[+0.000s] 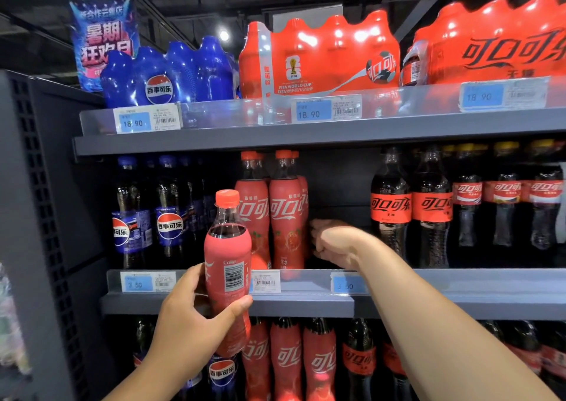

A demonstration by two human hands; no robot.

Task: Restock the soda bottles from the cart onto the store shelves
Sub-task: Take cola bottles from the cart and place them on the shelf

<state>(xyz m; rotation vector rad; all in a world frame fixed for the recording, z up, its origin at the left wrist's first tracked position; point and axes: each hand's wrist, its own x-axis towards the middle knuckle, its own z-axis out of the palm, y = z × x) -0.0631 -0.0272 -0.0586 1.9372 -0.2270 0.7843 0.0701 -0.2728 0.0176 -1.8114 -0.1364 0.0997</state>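
Observation:
My left hand [190,318] grips a soda bottle [228,247] with a pink-red sleeve and red cap, upright, in front of the middle shelf [428,302] edge. Matching red-sleeved bottles [284,217] stand on that shelf just behind it. My right hand [333,241] reaches over the shelf lip into the dark gap [340,186] right of those bottles. Its fingers are curled close beside the nearest one, and nothing shows in its grasp. The cart is out of view.
Pepsi bottles [168,217] stand left of the red row and black-label cola bottles [392,207] stand right of the gap. Shrink-wrapped multipacks [321,54] fill the top shelf. More bottles [288,361] line the shelf below. A perforated grey side panel [39,217] bounds the left.

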